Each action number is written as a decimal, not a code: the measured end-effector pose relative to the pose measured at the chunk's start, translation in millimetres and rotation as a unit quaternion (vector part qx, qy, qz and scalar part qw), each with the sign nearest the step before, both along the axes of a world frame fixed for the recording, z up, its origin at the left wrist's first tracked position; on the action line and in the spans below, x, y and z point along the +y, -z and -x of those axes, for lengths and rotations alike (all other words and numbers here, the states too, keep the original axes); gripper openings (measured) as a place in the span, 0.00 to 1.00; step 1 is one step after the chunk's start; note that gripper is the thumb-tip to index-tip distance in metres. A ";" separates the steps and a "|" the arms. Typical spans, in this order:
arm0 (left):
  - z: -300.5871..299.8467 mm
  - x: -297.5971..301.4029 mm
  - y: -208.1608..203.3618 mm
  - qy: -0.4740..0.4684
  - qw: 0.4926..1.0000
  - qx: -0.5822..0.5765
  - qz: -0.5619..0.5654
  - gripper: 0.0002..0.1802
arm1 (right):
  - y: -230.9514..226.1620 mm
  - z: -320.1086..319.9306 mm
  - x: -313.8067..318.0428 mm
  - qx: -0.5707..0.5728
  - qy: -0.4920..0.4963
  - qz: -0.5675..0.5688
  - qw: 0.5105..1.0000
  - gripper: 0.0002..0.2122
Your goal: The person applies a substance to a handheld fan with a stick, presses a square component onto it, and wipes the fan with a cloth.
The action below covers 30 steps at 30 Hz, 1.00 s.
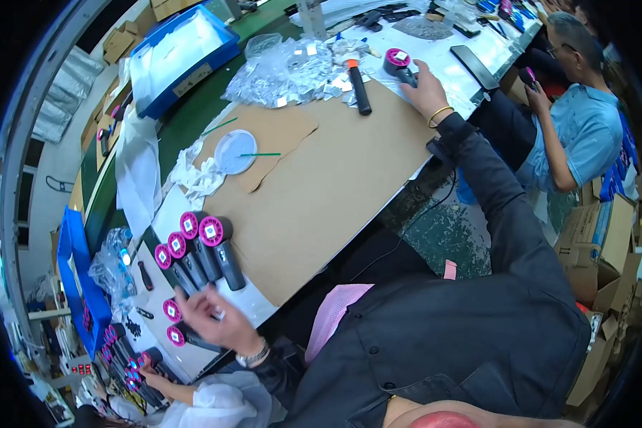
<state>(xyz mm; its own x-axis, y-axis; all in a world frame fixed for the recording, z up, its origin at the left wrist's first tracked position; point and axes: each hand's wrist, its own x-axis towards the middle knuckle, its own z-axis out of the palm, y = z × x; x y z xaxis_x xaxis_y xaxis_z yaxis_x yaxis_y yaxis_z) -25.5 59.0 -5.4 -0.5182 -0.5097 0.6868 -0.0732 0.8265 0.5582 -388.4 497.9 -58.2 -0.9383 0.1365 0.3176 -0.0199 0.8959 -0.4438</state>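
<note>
The person's left hand [225, 327] is slightly blurred and covers parts of two dark grey handheld devices with round pink faces [175, 335]. The right hand [429, 94] hides the handle end of a similar pink-faced device [395, 60]; its grip is unclear. A white-sleeved co-worker [225, 399] is cut off by the lower edge. Scattered black pieces [133, 328] are too small to identify.

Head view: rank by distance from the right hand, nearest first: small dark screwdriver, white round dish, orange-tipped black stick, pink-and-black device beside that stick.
From the right hand:
1. Pink-and-black device: right at the fingers.
2. Orange-tipped black stick: just left of the hand.
3. White round dish: farther left, on the brown board.
4. Small dark screwdriver: far left.
</note>
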 end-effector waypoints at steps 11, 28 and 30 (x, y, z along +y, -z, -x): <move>66.2 48.1 13.7 0.203 0.974 -0.105 0.009 0.24 | -49.9 -140.5 -99.3 0.001 -0.296 0.249 0.922 0.37; 112.6 36.3 19.6 0.212 0.966 -0.136 0.060 0.19 | -22.1 -199.2 -215.6 -0.094 -0.403 0.251 0.875 0.35; 114.8 35.1 24.1 0.224 0.968 -0.099 0.054 0.16 | -30.3 -168.2 -207.6 0.023 -0.432 0.155 0.888 0.30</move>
<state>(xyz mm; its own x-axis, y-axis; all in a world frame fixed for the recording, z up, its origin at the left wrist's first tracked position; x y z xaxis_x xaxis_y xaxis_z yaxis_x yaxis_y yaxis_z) -140.3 94.1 -29.5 -0.7979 -0.1344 0.5876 0.2083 0.8533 0.4780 -220.3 290.3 -27.9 -0.7227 -0.5396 0.4319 -0.6649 0.3723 -0.6475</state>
